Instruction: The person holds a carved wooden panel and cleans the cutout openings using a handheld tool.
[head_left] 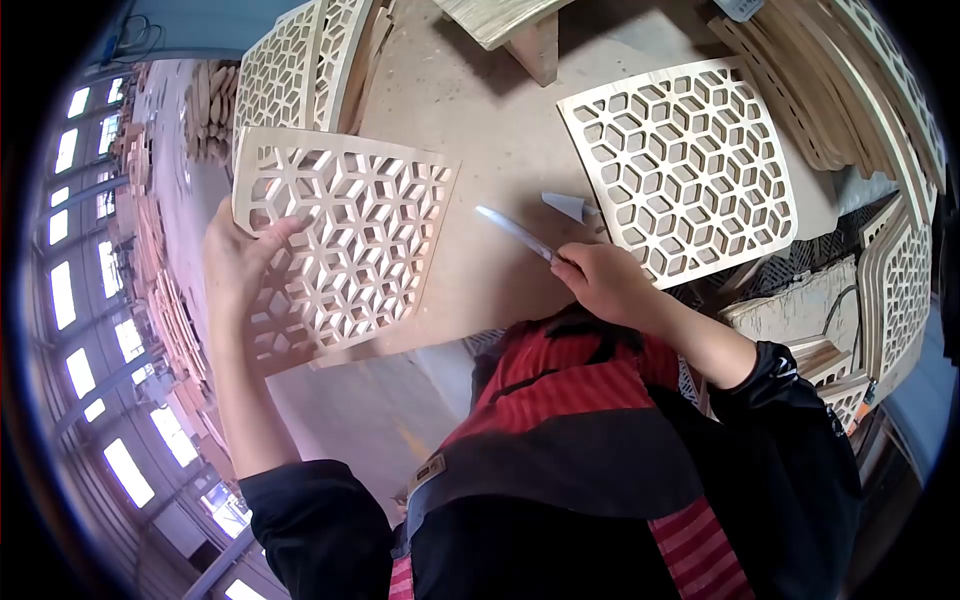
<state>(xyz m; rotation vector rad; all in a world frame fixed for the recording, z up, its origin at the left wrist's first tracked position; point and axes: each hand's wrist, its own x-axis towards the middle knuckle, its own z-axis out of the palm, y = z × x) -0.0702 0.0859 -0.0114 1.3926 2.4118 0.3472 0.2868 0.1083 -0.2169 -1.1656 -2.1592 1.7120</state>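
My left hand grips the left edge of a pale wooden lattice panel, thumb on its face. The panel is cut through with star and diamond shapes and stands tilted over the workbench. My right hand is closed around a narrow flat file, its pale tip pointing up and left toward the panel. The file is apart from the panel. Just beyond the right hand, a whitish pointed piece lies on the bench. Beside it rests a second lattice panel, whose lower edge is near my right wrist.
Lattice panels stand at the back left of the workbench. A wooden block juts in at the top. Curved wooden pieces are stacked at the back right, and more lattice panels stand at far right.
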